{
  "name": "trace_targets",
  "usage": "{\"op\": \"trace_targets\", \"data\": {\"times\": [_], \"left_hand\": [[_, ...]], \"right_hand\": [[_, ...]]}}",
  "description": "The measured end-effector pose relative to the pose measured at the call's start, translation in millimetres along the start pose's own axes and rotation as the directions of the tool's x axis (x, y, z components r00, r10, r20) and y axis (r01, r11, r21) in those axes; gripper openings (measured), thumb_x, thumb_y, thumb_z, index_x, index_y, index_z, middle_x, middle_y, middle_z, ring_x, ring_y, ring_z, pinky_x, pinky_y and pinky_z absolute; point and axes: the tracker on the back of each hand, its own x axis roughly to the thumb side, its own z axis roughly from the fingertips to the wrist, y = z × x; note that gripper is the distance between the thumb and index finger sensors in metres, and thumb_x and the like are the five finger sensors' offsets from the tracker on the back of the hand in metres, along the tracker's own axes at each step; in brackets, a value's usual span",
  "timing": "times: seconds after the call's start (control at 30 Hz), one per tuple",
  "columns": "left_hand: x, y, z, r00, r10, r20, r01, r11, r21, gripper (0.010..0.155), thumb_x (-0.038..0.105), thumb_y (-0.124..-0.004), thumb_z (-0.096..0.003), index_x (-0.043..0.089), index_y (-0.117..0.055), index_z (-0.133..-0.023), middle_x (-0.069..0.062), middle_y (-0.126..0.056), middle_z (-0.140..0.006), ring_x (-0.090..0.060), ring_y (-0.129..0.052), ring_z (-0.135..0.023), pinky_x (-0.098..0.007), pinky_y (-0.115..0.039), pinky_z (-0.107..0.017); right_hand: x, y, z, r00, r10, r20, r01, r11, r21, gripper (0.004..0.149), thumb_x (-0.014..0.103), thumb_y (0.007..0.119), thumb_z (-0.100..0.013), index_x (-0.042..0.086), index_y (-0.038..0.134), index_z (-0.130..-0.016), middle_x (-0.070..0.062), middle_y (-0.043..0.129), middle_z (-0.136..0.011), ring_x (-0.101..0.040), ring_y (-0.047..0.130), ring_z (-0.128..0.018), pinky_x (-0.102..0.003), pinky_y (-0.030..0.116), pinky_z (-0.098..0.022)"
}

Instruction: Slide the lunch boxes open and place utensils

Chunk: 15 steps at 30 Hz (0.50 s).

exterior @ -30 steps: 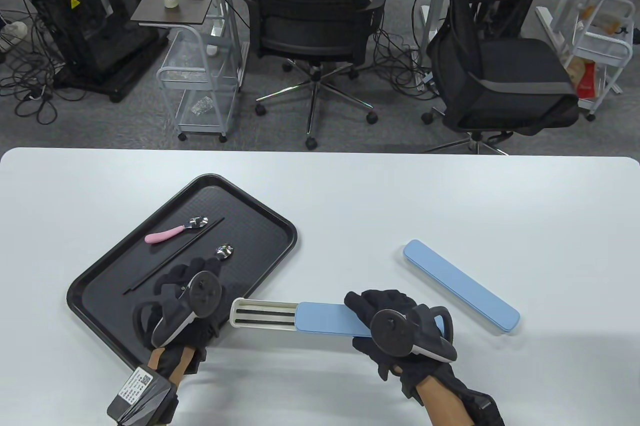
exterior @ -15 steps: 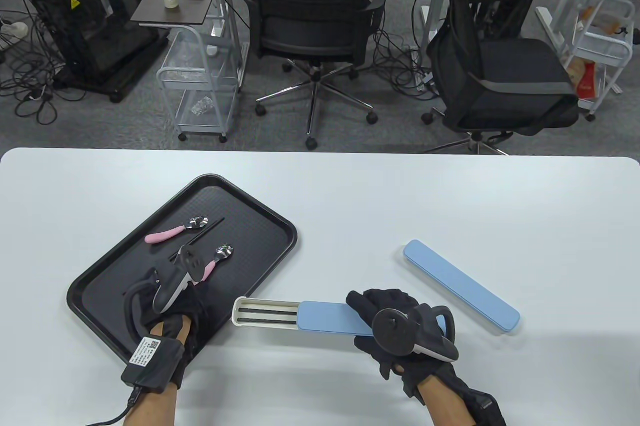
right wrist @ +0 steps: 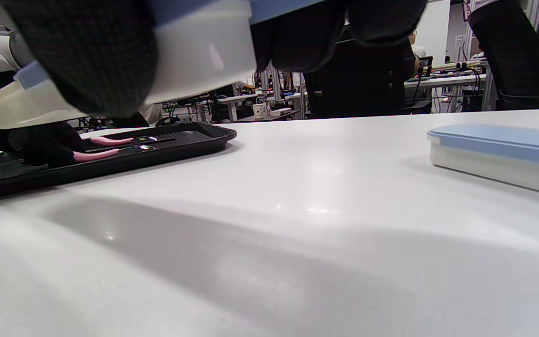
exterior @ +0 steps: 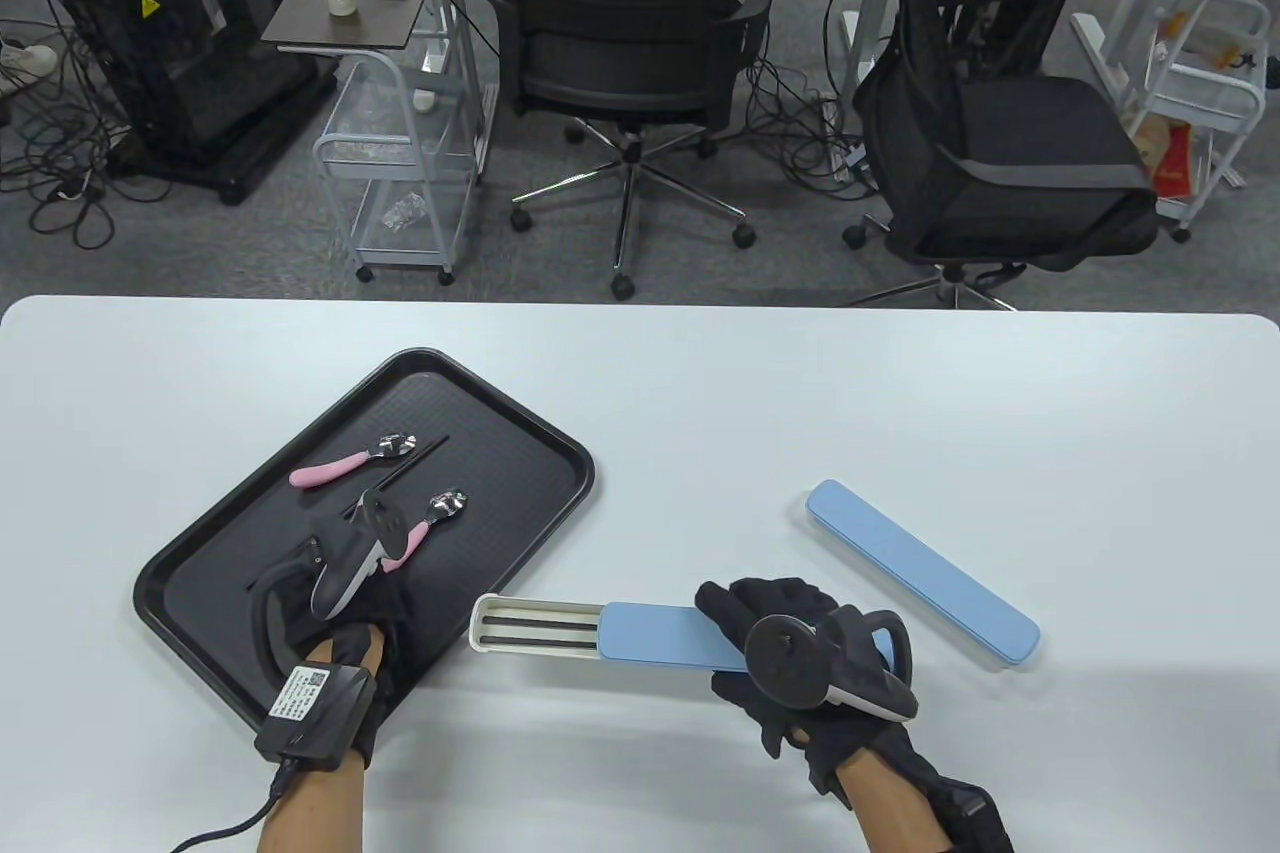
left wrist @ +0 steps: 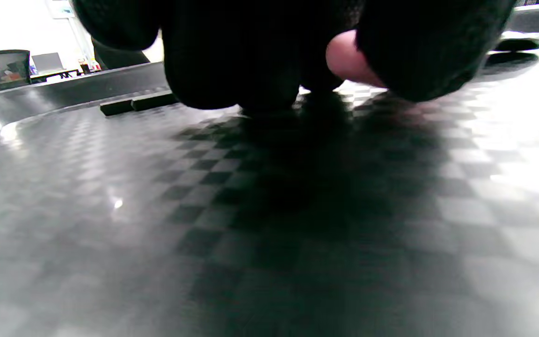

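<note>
A white lunch box (exterior: pixel 535 627) with a blue sliding lid (exterior: pixel 665 638) is slid partly open, and two black chopsticks lie inside. My right hand (exterior: pixel 760 633) grips its lidded end; in the right wrist view the box (right wrist: pixel 194 51) hangs above the table. My left hand (exterior: pixel 395 553) is on the black tray (exterior: pixel 520 453), its fingers closed around the handle of a pink spoon (exterior: pixel 440 505). The pink handle (left wrist: pixel 346 61) shows between the fingertips in the left wrist view. A second pink spoon (exterior: pixel 345 465) and a black chopstick pair (exterior: pixel 400 468) lie further back on the tray.
A second lunch box (exterior: pixel 920 585), closed with its blue lid on, lies at an angle on the white table (exterior: pixel 900 393) to the right of my right hand. Office chairs and carts stand beyond the far table edge.
My left hand has turned and moved from the tray's near edge up onto the tray, closing over the near spoon's handle. My right hand and the open box have barely shifted.
</note>
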Motion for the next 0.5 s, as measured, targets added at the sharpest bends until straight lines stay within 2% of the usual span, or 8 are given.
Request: {"op": "trace_targets", "data": {"times": [0.13,0.33,0.5], "left_hand": [[2.6,0.0,0.3,0.999,-0.030,-0.016,0.030,0.999,0.016,0.060,0.048,-0.081,-0.0375,0.024,-0.073,-0.093,-0.003,-0.086,-0.085,-0.026,-0.088,-0.073,-0.054,-0.063,-0.062],[3.6,-0.8,-1.5,0.999,-0.030,-0.031,0.033,0.997,0.074,0.058,0.046,-0.082,-0.0354,0.023,-0.079,-0.088,-0.004,-0.093,-0.077,-0.025,-0.093,-0.066,-0.053,-0.068,-0.059],[4.9,-2.3,-3.1,0.999,-0.026,-0.024,0.027,0.998,0.063,0.063,0.050,-0.082,-0.0362,0.027,-0.072,-0.094,-0.003,-0.088,-0.085,-0.026,-0.089,-0.072,-0.053,-0.066,-0.061]], "right_hand": [[-0.6,-0.4,0.0,1.000,0.000,-0.002,0.000,1.000,-0.002,0.075,0.047,0.088,-0.043,0.034,0.049,-0.106,-0.008,0.055,-0.107,-0.036,0.063,-0.096,-0.061,0.051,-0.073],[-1.1,-0.2,-0.2,1.000,0.001,-0.003,-0.001,1.000,-0.003,0.075,0.047,0.088,-0.043,0.034,0.049,-0.106,-0.008,0.055,-0.107,-0.036,0.063,-0.096,-0.061,0.051,-0.073],[-2.1,-0.2,-0.4,1.000,0.001,-0.006,-0.001,1.000,-0.003,0.076,0.047,0.088,-0.043,0.034,0.049,-0.106,-0.008,0.055,-0.107,-0.036,0.063,-0.096,-0.061,0.051,-0.073]]}}
